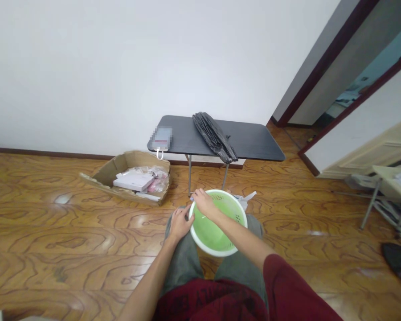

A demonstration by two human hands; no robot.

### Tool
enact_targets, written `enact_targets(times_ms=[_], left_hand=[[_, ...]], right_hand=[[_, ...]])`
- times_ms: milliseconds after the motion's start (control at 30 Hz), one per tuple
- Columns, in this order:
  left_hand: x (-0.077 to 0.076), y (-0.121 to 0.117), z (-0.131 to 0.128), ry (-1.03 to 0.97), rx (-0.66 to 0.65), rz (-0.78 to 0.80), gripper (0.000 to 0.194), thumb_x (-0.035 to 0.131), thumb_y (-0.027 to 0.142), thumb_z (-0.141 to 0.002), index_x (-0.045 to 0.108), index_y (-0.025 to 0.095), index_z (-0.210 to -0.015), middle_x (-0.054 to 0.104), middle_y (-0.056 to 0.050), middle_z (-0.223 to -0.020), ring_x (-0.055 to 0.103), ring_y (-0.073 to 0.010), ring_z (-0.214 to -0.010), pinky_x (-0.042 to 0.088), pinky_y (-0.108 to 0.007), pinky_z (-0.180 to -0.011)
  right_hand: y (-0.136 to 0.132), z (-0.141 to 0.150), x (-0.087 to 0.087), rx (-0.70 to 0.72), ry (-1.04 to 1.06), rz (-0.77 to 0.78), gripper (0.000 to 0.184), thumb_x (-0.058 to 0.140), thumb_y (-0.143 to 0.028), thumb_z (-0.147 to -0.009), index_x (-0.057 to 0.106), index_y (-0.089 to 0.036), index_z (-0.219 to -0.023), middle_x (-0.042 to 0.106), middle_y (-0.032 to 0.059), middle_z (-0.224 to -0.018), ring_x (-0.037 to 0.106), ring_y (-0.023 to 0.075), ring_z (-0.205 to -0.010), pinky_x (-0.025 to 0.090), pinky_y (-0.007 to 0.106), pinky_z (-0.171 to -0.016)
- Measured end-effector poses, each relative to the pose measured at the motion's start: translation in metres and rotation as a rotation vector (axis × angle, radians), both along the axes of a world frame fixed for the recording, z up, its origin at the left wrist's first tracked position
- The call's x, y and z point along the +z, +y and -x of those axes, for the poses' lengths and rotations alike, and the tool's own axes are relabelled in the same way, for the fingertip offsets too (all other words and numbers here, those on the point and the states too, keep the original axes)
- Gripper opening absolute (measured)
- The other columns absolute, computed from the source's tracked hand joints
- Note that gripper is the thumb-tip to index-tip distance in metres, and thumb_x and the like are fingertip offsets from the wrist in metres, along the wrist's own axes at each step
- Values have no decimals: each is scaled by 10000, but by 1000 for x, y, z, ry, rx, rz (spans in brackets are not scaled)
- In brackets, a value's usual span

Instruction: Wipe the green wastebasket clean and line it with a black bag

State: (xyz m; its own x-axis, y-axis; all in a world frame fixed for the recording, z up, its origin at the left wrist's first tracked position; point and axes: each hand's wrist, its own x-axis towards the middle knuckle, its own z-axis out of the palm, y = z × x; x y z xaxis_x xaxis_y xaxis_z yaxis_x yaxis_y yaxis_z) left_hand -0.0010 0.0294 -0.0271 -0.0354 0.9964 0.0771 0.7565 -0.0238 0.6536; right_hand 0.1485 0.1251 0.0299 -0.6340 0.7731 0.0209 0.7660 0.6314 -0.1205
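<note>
A round plastic basket (217, 234), green inside with a white rim and rows of small holes, rests tilted on my lap between my knees. My left hand (182, 222) grips its left rim, thumb near the edge and fingers outside. Reaching across the basket, my right hand (203, 203) is closed at the far left part of the rim. Something small and pale shows at its fingertips, too small to name. The basket's underside is hidden.
Ahead stands a low black folding table (250, 138) with a bunched black plastic bag (215, 137) and a blurred box (162, 138). An open cardboard box (112, 168) of packaging sits on the wooden floor. A pale table (392, 178) stands to the right.
</note>
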Motion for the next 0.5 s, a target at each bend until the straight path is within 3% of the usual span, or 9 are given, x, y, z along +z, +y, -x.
enact_targets(times_ms=[100,333,500], left_hand=[[2,-1,3,-5,17,8,458,611,348,-911,676,257,-1356,710,-23,-890,647,-228,-975,439,-408,-1064],[7,1,2,-11,22,18,442,605,365,-911,690,253,-1330,698,-14,-847,654,-225,-939,439,-414,-1069],[7,3,-2,-21,19,23,454,600,369,-912,683,239,-1339,714,-26,-889,653,-232,-961,434,-427,-1082]], right_hand=[[3,-16,0,6,31,-30,287,487,-86,-1002,714,-150,-1165,668,138,-1154,544,252,-1109,480,347,-972],[32,-121,-3,-328,53,38,455,412,28,-927,723,-91,-1237,680,180,-1194,565,256,-1123,448,358,-1022],[1,-178,-20,-368,255,42,467,405,-21,-939,730,-126,-1258,698,142,-1198,584,214,-1164,439,360,-1086]])
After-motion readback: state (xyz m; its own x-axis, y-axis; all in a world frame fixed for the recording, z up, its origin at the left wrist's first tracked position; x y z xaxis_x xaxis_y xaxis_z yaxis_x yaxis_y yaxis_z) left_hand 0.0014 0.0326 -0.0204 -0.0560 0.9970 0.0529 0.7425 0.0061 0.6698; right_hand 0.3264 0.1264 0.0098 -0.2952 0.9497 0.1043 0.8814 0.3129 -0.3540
